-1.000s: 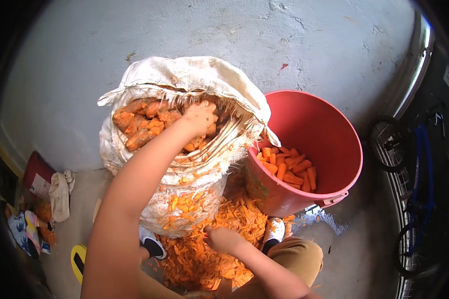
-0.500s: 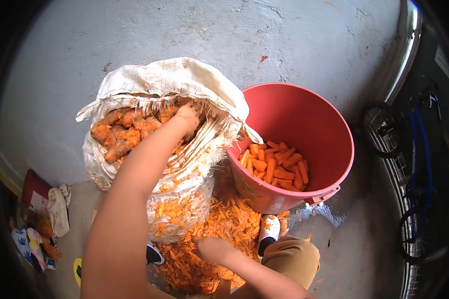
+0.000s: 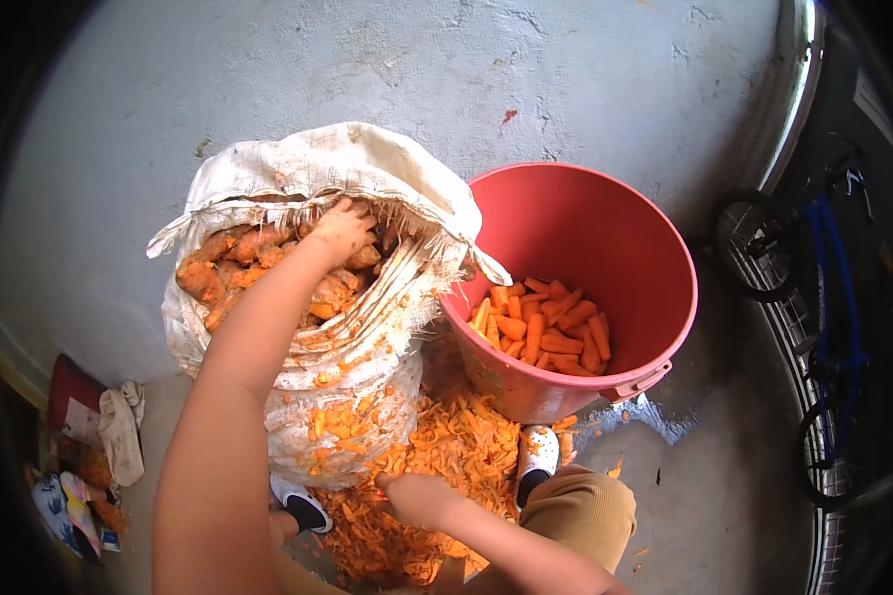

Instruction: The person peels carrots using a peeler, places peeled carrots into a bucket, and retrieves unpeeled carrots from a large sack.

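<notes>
My left hand [image 3: 342, 230] reaches into the mouth of a white woven sack [image 3: 298, 169]. Its fingers are slightly apart and rest over unpeeled carrots [image 3: 258, 243], their tips partly hidden. Low in the middle, my right hand [image 3: 419, 500] is closed, just in front of the sack's base and above a heap of orange peelings [image 3: 456, 436]. Whatever it grips is too hidden to name. Right of the sack stands a red bucket [image 3: 605, 238] with peeled carrots [image 3: 541, 332] at its bottom.
A grey-blue wall [image 3: 387, 69] rises behind the sack. Feet in white clogs [image 3: 538, 451] flank the peelings. At the right is a bicycle [image 3: 829, 288]; a dark red container [image 3: 72, 397] and a pale cloth [image 3: 121, 433] lie at the left. Near the bucket, the floor looks wet [image 3: 645, 421].
My left hand has shifted left within the sack opening, and more of its fingers show. My right hand stays low and closed. The view has moved slightly.
</notes>
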Demonstrator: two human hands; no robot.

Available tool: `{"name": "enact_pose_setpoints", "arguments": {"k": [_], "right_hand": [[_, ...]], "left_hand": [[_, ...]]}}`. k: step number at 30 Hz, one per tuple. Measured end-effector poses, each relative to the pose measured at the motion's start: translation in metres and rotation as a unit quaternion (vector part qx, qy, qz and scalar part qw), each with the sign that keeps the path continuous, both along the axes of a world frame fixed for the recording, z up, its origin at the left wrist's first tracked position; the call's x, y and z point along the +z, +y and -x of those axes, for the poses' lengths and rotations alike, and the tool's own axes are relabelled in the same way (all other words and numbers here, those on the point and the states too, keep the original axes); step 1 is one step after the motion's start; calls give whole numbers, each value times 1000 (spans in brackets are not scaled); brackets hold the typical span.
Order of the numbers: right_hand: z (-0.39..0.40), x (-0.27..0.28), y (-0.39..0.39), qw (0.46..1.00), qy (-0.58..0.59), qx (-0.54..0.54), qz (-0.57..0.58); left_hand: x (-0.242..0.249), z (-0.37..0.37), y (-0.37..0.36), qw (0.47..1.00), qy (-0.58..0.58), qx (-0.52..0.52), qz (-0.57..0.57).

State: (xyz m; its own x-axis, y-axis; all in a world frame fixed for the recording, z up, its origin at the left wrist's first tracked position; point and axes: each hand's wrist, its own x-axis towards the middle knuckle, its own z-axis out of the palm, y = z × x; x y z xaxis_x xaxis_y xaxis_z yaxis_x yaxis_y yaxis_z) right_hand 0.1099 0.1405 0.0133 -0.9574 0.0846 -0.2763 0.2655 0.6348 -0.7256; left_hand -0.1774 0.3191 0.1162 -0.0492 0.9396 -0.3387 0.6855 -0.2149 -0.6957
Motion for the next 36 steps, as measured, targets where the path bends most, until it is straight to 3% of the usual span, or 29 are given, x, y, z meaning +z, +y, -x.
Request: {"name": "enact_pose_setpoints", "arguments": {"k": [12, 16, 19, 23, 26, 31, 34, 35, 36], "right_hand": [[6, 15, 6, 1000, -10, -2, 9], [6, 4, 4, 999, 32, -16, 7], [6, -5, 2, 999, 32, -16, 1], [4, 4, 1, 999, 33, -16, -5], [4, 11, 3, 1000, 26, -9, -3], [6, 2, -1, 1000, 4, 0, -13], [7, 2, -1, 999, -6, 22, -22], [7, 2, -1, 1000, -8, 15, -21], [6, 3, -1, 1000, -11, 8, -19]], "left_hand": [[11, -12, -12, 992, -123, 7, -35], [1, 0, -22, 965, -217, -65, -131], [26, -29, -50, 956, -246, -60, -149], [33, -43, -89, 899, -336, -135, -247], [35, -48, -115, 880, -335, -173, -290], [47, -38, -151, 895, -298, -147, -299], [51, -26, -160, 854, -320, -30, -409], [57, -23, -159, 752, -494, 60, -432], [59, -18, -159, 668, -597, 120, -427]]}}
